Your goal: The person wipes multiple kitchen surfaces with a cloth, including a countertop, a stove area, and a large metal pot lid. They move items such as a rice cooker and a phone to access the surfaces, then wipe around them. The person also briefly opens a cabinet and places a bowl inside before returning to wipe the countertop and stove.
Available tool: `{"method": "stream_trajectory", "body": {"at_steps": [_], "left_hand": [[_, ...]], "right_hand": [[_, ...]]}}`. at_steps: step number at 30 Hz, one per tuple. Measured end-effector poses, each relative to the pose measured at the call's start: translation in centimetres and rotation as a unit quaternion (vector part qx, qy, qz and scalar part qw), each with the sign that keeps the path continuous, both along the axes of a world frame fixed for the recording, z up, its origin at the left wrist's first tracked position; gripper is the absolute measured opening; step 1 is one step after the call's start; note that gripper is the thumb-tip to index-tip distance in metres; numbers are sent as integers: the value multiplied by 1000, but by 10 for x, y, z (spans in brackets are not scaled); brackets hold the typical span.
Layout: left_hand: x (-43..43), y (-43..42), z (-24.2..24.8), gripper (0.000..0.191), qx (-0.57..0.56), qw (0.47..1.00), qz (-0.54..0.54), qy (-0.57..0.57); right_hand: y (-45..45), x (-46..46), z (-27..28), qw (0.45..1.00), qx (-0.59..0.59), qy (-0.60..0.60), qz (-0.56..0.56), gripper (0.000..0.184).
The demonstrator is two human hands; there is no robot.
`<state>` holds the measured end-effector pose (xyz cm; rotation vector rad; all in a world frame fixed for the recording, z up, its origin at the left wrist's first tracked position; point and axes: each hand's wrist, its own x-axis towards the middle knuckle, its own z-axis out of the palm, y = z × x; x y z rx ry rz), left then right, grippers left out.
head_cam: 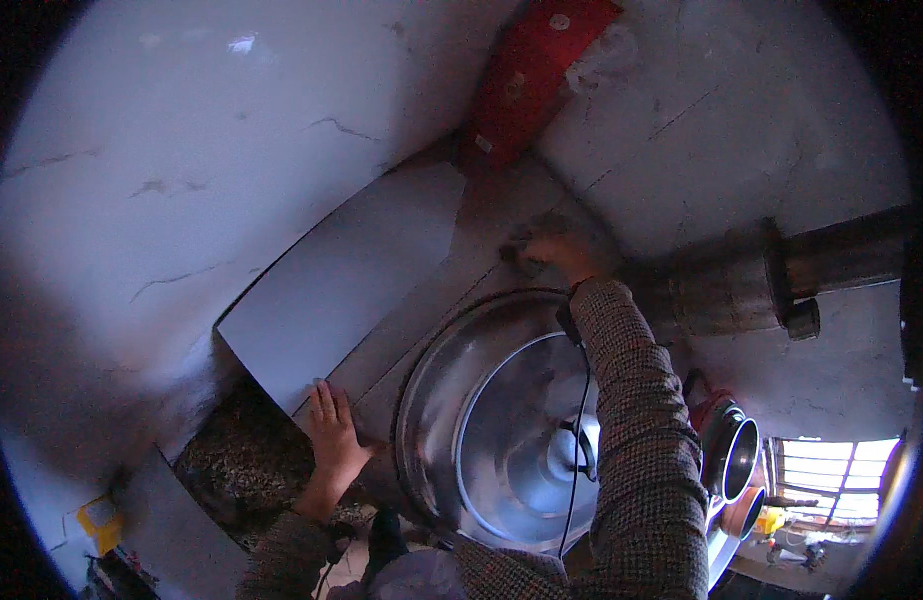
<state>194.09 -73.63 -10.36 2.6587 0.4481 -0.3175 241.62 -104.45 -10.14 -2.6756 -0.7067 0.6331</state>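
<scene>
My left hand [338, 442] presses on the front edge of a stove-top ledge [379, 364], fingers spread, holding nothing. My right hand [563, 251] reaches over to the far part of the ledge, its fingers around a dark, soft-looking thing [515, 253]. Blur and dim light hide what that thing is. Between my arms sits a large round metal pan [435, 420] set into the ledge. A shiny domed metal lid [499, 465] with a dark handle [587, 454] lies over it, partly hidden by my right sleeve. A thin black cord [578, 420] hangs across the lid.
A pale flat panel [349, 277] lies along the wall. A red panel [529, 82] stands in the corner. A metal stovepipe [724, 296] runs right. Dark loose material [244, 450] lies below the left edge. Pots [739, 457] stand near a barred window [829, 476].
</scene>
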Motion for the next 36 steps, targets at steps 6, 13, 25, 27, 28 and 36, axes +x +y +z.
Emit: {"method": "stream_trajectory", "body": {"at_steps": [6,13,25,27,28,36], "left_hand": [[0,1,-1,122,30,999,-9,-7],[3,-1,-2,121,38,999,-6,-7],[5,-2,3,114,9,1000,22,-14],[5,-2,1,113,11,999,22,-21],[4,-2,0,113,14,999,17,-32],[-3,1,-6,113,-9,999,13,-28]], "right_hand": [[-34,57,-11,984,96,-113,-98,70],[-32,109,-58,969,-27,-230,82,68],[88,32,2,992,75,99,-12,47],[113,61,2,951,261,87,-142,48],[133,82,2,928,320,53,-181,48],[248,59,-17,973,75,-200,-84,45]]}}
